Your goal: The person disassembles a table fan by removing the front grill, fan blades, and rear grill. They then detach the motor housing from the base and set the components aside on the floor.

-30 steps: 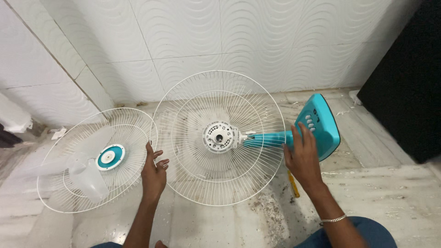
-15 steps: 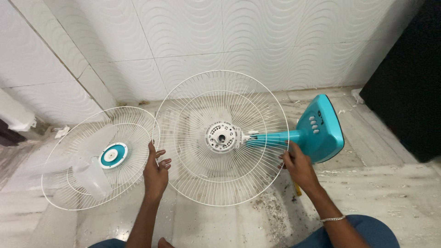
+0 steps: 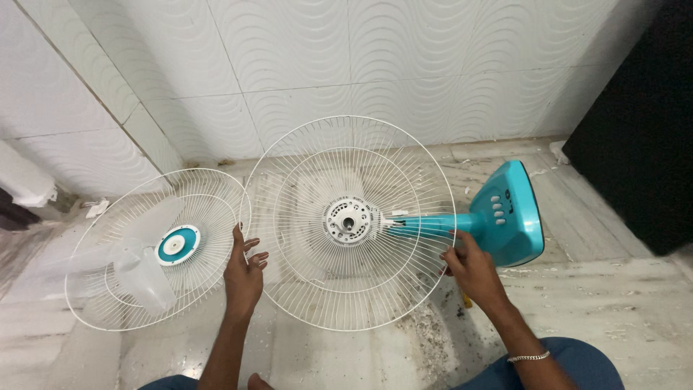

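Head view: left hand (image 3: 242, 273), fingers spread open, palm pressed against the left rim of the white rear fan guard (image 3: 351, 223). Right hand (image 3: 473, 271) curled around the guard's right rim, just below the teal fan neck (image 3: 433, 224). Guard spans between both hands. Front guard with translucent blades (image 3: 155, 249) lies left of the left hand.

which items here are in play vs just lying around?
In play:
- rear fan guard, left hand on its rim
- teal fan stem, right hand at it
- teal base

Lying about:
- front guard
- translucent blade
- yellow tool
- floor debris
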